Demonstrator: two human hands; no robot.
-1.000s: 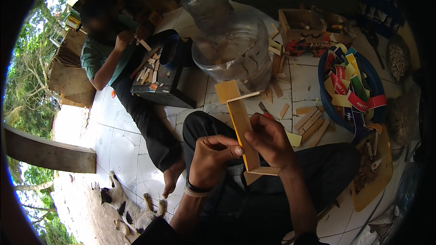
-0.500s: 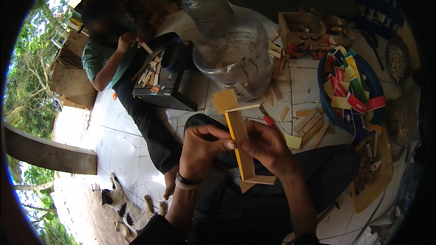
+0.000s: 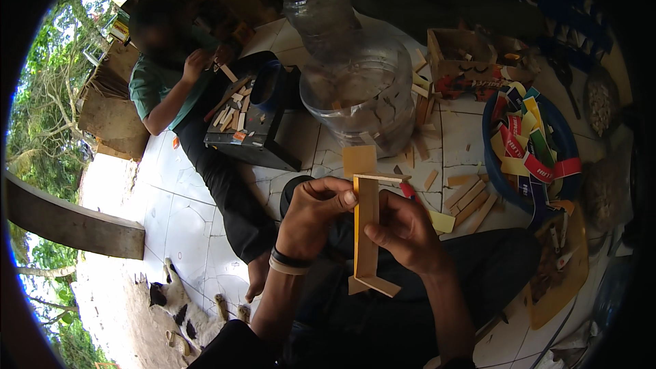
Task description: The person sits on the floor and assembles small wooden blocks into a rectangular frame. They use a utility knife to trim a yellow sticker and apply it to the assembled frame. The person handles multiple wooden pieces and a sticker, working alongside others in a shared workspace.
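Above my lap I hold a long wood strip piece point(image 3: 367, 215), upright, with a yellow edge along its left side. Small thin wood pieces stick out to the right at its top and bottom, and a tan flap stands above it. The thumb and fingers of my left hand point(image 3: 307, 220) pinch its left edge near the upper part. My right hand point(image 3: 408, 234) grips the right edge around the middle, thumb on the front face. A red-handled tool point(image 3: 408, 190), partly hidden, lies on the floor just beyond my right hand.
Wood strips point(image 3: 470, 199) and a yellow card point(image 3: 442, 221) lie right of my hands. A blue basin point(image 3: 486, 157) holds coloured card strips. Beyond stand a clear plastic tub point(image 3: 355, 96) and a wooden box point(image 3: 459, 68). A co-worker sits behind a black box point(image 3: 253, 145); a cat point(image 3: 184, 307) lies left.
The wood strip piece has turned from slanted to nearly upright and shifted slightly right. My left fingers have moved higher on its edge. The view has shifted a little.
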